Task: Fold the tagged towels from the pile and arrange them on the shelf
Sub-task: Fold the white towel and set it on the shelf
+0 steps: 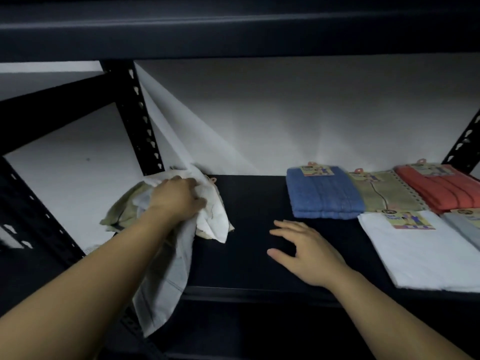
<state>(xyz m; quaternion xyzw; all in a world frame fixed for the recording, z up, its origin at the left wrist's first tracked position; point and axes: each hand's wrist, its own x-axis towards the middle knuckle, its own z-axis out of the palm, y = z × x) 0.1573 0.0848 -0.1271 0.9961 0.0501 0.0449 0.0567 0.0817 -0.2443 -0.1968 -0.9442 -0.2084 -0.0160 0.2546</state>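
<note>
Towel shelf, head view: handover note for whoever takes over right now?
Left hand: grips the white unfolded towel on the crumpled pile at the left end of the black metal shelf; the towel hangs over the front edge.
Right hand: open, over bare shelf mid-span, holding nothing.
Done: folded tagged towels at the right: blue, olive, orange-red, white; a pale grey one sits at the frame edge.
Left: fold the gripped towel, place it in the gap, then work through the pile.

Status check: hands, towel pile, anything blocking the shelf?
Left hand grips white towel on the pile. Right hand open over bare shelf. Folded blue towel at right; nothing blocking.
</note>
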